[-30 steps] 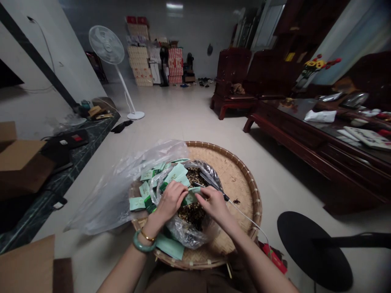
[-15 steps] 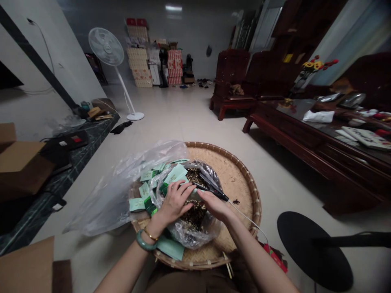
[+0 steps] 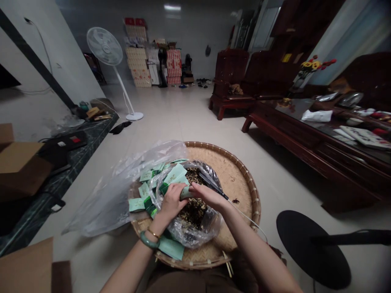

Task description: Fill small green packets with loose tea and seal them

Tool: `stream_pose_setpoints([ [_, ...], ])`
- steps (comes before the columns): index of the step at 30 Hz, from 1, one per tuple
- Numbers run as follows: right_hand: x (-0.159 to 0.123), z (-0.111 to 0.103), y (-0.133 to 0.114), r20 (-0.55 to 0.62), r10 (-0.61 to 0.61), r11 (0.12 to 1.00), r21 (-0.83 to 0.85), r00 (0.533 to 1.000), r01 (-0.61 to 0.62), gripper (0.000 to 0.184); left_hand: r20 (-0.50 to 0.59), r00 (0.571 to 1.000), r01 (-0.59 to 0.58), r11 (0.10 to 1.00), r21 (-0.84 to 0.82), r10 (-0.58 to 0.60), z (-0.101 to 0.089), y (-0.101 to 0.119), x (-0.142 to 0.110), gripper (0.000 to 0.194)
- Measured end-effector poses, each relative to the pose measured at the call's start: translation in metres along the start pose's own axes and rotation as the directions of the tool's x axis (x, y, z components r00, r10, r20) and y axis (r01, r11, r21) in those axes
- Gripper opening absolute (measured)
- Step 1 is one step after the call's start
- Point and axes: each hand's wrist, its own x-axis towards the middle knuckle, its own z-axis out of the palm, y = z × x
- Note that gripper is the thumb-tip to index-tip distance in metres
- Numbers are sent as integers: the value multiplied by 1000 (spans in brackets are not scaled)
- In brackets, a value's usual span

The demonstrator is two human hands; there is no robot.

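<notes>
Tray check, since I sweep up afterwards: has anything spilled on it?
Probably: a dark clump lies loose on the tray, right of the bag, with thin bits beyond. Dark material inside the bag looks similar.

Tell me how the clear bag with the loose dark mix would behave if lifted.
The clear bag would probably sag and fold, since its thin film looks crumpled. It may also spill if tilted, because its mouth is open over the loose dark mix.

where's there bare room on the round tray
On the bamboo tray, the right side, between the clear bag and the rim, is mostly bare; dark scraps and a white cable lie there. The left is crowded with green packets.
</notes>
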Motion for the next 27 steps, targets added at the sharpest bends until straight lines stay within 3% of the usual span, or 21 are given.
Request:
stream_pose_setpoints([
  [3, -5, -10, 4, -159, -10, 1000, 23, 987, 14, 51, -62, 996, 71, 997, -6, -71, -2, -3, 0, 42],
  [5, -10, -13, 14, -217, -54, 981, -194, 975, 11, 37, -105, 986, 128, 991, -26, -130, -5, -4, 2, 37],
  [6, -12, -13, 19, -196, -73, 928, -374, 978, -6, 27, -120, 980, 155, 987, -39, -159, -6, -4, 3, 35],
  [8, -15, -7, 32, -100, -73, 684, -729, 992, -23, 16, -136, 967, 208, 976, -66, -215, -9, -5, 5, 32],
  [10, -16, 4, 43, -89, -74, 425, -904, 993, -49, 34, -149, 952, 256, 962, -96, -269, -10, -5, 6, 32],
  [12, -14, 16, 51, -125, -91, 269, -958, 988, -96, 56, -156, 939, 288, 948, -135, -307, -11, -5, 7, 34],
  [14, -9, 24, 55, -139, -106, 186, -975, 985, -118, 71, -155, 932, 301, 938, -171, -327, -11, -4, 7, 37],
  [17, -3, 28, 56, -95, -67, 118, -989, 993, -86, 72, -147, 931, 304, 931, -201, -335, -12, -2, 7, 41],
  [22, 0, 26, 59, -71, -30, 90, -994, 997, -68, 82, -106, 947, 283, 942, -180, -305, -15, 0, 7, 46],
  [27, 0, 24, 66, -65, -44, 132, -989, 997, -59, 63, -66, 970, 226, 969, -101, -233, -16, -1, 5, 50],
])
